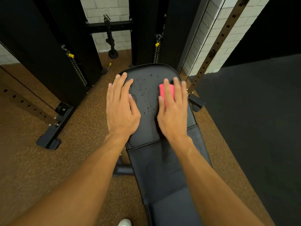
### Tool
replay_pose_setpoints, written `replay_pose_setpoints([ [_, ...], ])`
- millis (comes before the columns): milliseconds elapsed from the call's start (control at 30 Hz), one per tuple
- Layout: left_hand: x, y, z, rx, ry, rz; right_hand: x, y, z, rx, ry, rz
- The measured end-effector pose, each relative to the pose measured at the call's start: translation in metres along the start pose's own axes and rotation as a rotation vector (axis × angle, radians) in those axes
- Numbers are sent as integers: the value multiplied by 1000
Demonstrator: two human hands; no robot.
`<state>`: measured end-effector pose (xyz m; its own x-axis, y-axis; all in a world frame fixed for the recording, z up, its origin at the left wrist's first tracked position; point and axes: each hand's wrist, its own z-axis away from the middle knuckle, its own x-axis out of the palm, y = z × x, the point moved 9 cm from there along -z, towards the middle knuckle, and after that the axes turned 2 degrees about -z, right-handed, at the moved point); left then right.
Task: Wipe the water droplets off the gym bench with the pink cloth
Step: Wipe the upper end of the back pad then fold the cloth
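Observation:
The black padded gym bench [160, 168] runs from the bottom of the view up to its rounded far end. Water droplets [144, 92] are scattered down the middle of that far pad. My left hand [121, 105] lies flat with straight fingers on the pad's left side, beside the droplets. My right hand [173, 110] presses the folded pink cloth [162, 90] flat against the pad's right side. Most of the cloth is hidden under my fingers; only strips of pink show between them.
Black weight-stack columns [78, 51] with yellow selector pins stand behind the bench. A black rope handle [110, 39] hangs between them. A perforated rack upright [215, 46] rises on the right, and a rack foot [52, 136] sits on the brown speckled floor at left. Dark matting [260, 128] lies to the right.

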<state>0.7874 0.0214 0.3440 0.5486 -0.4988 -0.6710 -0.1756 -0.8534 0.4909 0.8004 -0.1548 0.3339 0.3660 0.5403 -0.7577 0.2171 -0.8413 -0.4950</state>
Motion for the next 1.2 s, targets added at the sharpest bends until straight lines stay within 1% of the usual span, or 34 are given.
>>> replay_pose_setpoints([
  [100,1,-1,0,3,-2,25,10,-35,14,-230,-118,-24],
  [167,0,-1,1,-5,-5,38,7,-39,35,-332,-178,-22],
  [233,0,-2,1,-13,-5,54,-2,-24,46,-309,-186,-18],
  [333,0,-4,1,-27,6,89,-8,-3,32,-145,-124,11],
  [433,-3,-10,3,-89,41,148,2,-15,3,-39,-68,34],
  [500,-3,-12,3,-108,54,173,13,-36,-6,-85,-88,20],
  [600,-3,-14,4,-102,51,185,20,-59,16,-276,-195,-10],
  [667,-3,-14,4,-109,53,185,13,-51,45,-370,-275,-8],
  [700,-4,-13,4,-107,57,182,7,-40,56,-384,-299,-3],
  [767,-4,-12,4,-104,61,177,-7,-12,64,-334,-293,12],
  [833,-4,-11,3,-109,58,168,-15,10,52,-211,-234,29],
  [900,-4,-11,3,-109,56,155,-13,13,33,-102,-167,51],
  [967,-3,-12,3,-107,53,147,-2,-3,21,-66,-156,58],
  [1000,-3,-11,3,-105,51,143,4,-15,23,-97,-177,52],
  [1067,-4,-12,3,-99,53,134,13,-38,43,-229,-261,43],
  [1133,-4,-11,3,-97,50,116,9,-41,73,-336,-328,39],
  [1200,-5,-8,2,-97,42,74,-2,-22,86,-324,-322,30],
])
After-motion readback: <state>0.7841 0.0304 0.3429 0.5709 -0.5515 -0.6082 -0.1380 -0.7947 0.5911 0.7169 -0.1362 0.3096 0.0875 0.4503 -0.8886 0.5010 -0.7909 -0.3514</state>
